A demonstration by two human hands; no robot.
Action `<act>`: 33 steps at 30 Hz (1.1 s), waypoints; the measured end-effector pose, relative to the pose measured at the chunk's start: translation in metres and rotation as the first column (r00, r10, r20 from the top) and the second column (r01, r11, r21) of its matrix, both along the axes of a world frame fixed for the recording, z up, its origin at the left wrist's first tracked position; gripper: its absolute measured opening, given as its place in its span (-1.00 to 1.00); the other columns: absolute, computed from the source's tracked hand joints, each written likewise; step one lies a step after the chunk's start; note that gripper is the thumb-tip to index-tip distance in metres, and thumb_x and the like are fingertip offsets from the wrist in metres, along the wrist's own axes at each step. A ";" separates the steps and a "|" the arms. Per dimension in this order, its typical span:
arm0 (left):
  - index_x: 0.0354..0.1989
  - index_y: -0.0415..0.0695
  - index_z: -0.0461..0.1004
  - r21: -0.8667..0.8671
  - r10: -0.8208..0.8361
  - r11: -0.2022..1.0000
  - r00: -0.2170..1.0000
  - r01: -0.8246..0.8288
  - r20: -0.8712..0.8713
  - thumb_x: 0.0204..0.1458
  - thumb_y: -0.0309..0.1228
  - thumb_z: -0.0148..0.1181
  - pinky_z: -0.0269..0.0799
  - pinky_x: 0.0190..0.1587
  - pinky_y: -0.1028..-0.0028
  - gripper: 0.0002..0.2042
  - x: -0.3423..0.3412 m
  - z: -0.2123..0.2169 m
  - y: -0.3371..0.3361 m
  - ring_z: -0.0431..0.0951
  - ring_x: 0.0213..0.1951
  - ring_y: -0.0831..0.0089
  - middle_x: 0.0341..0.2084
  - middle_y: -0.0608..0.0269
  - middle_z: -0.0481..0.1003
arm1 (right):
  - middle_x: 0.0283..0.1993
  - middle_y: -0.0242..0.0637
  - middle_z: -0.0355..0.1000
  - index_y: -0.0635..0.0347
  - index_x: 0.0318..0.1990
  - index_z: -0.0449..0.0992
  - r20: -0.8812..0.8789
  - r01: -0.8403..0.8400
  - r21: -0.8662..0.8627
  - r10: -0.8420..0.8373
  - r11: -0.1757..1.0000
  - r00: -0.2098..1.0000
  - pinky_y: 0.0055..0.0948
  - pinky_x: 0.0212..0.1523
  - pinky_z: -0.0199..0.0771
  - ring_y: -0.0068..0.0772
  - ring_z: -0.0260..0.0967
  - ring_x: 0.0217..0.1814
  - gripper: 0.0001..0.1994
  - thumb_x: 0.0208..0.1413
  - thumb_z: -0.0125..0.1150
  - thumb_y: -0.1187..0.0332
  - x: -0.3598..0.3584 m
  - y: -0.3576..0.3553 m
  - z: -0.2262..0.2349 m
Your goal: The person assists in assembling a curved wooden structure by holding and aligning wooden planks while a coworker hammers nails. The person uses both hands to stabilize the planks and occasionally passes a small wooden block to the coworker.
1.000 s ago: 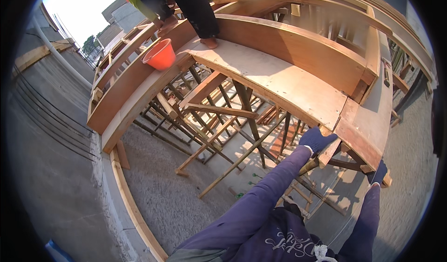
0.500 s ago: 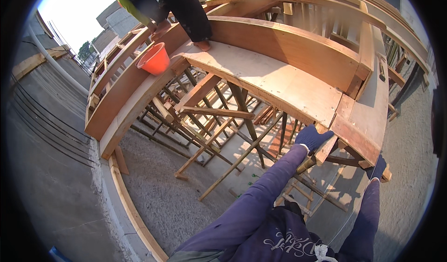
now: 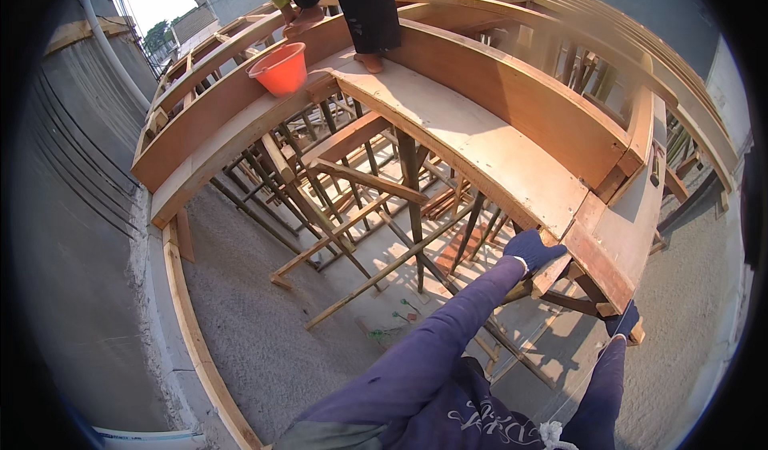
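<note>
**A:** Formwork panel [image 3: 472, 142], plywood, long and pale, lies flat on the timber frame and ends just above my two gloved hands. My left hand [image 3: 532, 248] reaches up to its near end, fingers wrapped around a short wooden block [image 3: 552, 274] under the panel's edge. My right hand [image 3: 624, 320] is lower and to the right, fingers closed on the end of another timber piece [image 3: 636, 334] beneath the side board [image 3: 616, 242].

**B:** What stands on the panel?

**A:** At the far end, a co-worker's bare foot [image 3: 370, 62], touching the plywood, and just beside it an orange bucket [image 3: 280, 68] on the ledge. Slanted wooden props [image 3: 412, 202] carry the frame from the concrete floor [image 3: 256, 322] below.

**B:** What could go wrong?

**A:** As I judge it, three things. If the block in my left hand slips out, the panel's near end may lose support and sag. A jolt from my side could unsettle the co-worker standing on it. Gloves hide my fingertips, so a pinch between block and panel would be hard to see coming.
</note>
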State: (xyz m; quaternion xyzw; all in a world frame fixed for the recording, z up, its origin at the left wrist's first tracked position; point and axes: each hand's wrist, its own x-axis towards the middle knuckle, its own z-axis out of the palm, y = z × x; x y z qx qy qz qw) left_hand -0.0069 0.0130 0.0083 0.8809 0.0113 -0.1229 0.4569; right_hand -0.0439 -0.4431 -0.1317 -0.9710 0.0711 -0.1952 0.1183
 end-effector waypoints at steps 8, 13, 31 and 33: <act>0.01 -0.45 0.56 -0.070 0.012 0.997 1.000 -0.011 0.023 -0.18 0.40 0.31 0.54 0.08 0.17 -0.03 -0.001 -0.004 -0.007 0.64 0.01 -0.08 -0.06 -0.34 0.59 | -0.11 -0.07 0.64 0.20 -0.07 0.58 -0.008 -0.013 0.068 0.014 0.998 1.000 -0.18 -0.07 0.58 0.01 0.63 -0.03 -0.36 -0.29 0.67 0.01 0.006 -0.035 -0.010; -0.01 -0.40 0.59 -0.063 0.042 0.997 0.999 -0.040 0.031 -0.18 0.37 0.31 0.55 0.06 0.17 -0.08 0.000 -0.009 -0.002 0.66 -0.02 -0.08 -0.09 -0.31 0.61 | -0.02 -0.08 0.64 0.21 0.00 0.57 -0.097 -0.049 0.092 0.058 0.995 0.994 -0.18 0.00 0.59 -0.04 0.62 0.04 -0.32 -0.30 0.70 0.08 0.005 -0.006 0.011; -0.04 -0.44 0.58 -0.085 0.018 0.996 0.999 -0.014 0.039 -0.15 0.36 0.30 0.54 0.05 0.14 -0.09 -0.005 0.000 0.001 0.65 -0.04 -0.11 -0.13 -0.36 0.60 | -0.06 -0.04 0.63 0.21 -0.03 0.58 -0.020 -0.017 0.035 0.018 0.999 1.000 -0.17 -0.02 0.58 -0.01 0.62 0.03 -0.35 -0.27 0.69 0.03 0.004 -0.020 -0.006; -0.04 -0.43 0.58 -0.080 0.016 0.997 0.999 -0.012 0.045 -0.15 0.37 0.30 0.54 0.05 0.14 -0.09 -0.002 -0.003 0.001 0.65 -0.03 -0.11 -0.12 -0.35 0.60 | -0.07 -0.06 0.63 0.21 -0.04 0.58 0.019 -0.047 0.102 0.046 0.994 0.999 -0.18 -0.04 0.57 -0.02 0.62 0.00 -0.37 -0.22 0.65 0.03 0.005 -0.024 -0.012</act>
